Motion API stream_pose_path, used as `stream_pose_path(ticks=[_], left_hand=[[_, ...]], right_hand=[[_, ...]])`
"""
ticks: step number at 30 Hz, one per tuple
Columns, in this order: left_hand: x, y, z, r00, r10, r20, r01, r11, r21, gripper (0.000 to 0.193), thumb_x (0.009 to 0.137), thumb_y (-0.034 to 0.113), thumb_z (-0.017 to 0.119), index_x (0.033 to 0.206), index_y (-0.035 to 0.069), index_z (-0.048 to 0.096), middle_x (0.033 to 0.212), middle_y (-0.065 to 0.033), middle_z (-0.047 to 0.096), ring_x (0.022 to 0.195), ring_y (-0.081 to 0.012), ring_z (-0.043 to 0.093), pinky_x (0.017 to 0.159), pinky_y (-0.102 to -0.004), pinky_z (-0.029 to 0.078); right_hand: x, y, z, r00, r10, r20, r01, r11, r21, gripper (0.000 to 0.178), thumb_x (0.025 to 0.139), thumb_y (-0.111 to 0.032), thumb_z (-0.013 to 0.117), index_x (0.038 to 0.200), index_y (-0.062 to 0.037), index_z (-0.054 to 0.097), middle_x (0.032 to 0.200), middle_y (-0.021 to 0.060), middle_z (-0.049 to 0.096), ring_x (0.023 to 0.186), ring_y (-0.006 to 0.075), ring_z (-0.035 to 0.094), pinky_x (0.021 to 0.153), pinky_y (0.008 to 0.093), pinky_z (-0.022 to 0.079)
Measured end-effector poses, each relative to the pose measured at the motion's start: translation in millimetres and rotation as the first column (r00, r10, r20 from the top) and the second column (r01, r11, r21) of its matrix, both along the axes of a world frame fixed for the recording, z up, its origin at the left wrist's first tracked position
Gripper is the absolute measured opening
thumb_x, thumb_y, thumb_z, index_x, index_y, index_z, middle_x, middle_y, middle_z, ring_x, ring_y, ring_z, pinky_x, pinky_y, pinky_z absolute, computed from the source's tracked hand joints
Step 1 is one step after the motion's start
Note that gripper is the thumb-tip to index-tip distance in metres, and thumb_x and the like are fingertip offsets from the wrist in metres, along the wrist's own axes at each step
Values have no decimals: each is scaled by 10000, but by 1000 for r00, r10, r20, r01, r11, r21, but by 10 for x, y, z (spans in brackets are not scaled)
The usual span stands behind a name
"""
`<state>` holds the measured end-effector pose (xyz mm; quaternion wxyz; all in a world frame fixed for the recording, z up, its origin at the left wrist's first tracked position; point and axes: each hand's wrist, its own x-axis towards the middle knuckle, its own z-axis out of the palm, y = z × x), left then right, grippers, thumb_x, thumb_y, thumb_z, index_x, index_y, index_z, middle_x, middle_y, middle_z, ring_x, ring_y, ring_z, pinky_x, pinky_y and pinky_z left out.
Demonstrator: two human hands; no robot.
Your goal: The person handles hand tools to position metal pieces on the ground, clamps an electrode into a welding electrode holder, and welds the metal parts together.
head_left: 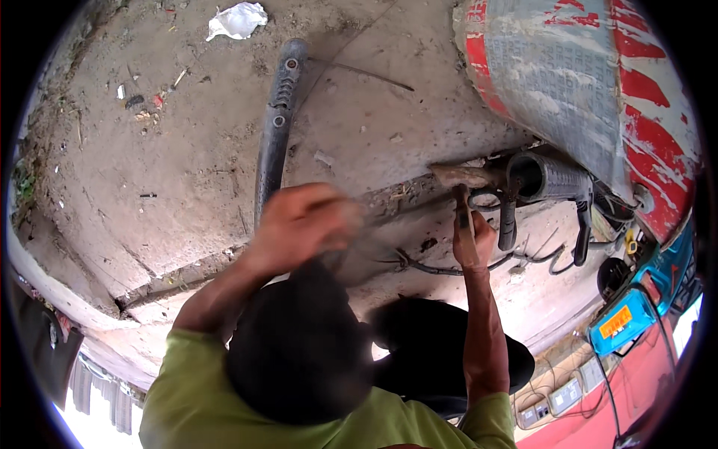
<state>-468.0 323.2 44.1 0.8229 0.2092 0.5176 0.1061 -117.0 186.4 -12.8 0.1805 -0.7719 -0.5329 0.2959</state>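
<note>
My right hand [482, 241] is closed round the handle of a hammer [465, 217]. Its brown, worn head [467, 176] lies just beyond my fingers, beside a black ribbed tube-shaped part [532, 178] with a dark round opening. My left hand [310, 224] is smeared by motion, so its fingers cannot be made out. It is over the near end of a long dark-grey bar [277, 120] with two bolts and a ribbed stretch. Whether my hand touches the bar is hidden. A dark blurred shape lies just below that hand.
A large grey and red drum [568, 67] leans in at the upper right. Black cable [437, 268] runs along the ground. A blue case [622, 322] stands at the right, near sockets [565, 396] on a red wall. A crumpled white scrap [237, 21] lies far off.
</note>
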Motion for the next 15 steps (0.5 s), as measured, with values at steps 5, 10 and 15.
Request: stream_pose_path(ticks=[5,10,15], left_hand=[[1347,-342,-936,976,80,204,-32,973,-227,284,1079,275,652,1086,-7,686,923,-96,737,674,-173,676,569,-331,533],[1732,-276,-1113,966,242,95,-180,886,-428,272,1100,305,583,1131,41,640,832,-83,729,615,-183,651,511,-360,513],[1862,-278,-1197,967,256,-11,-237,876,-419,251,1098,297,570,1136,59,640,825,-81,728,581,-192,637,496,-376,504]], right_hand=[[211,-169,-142,951,240,195,-263,960,97,146,996,-145,683,927,-19,712,666,155,593,546,260,544,558,384,481],[212,-194,-102,988,73,135,-65,996,-62,177,941,-220,735,1012,-58,752,807,211,717,725,412,726,644,454,560],[139,-140,-13,991,27,128,-14,995,-101,279,894,-303,770,1029,-59,762,865,221,738,812,437,738,719,444,578]])
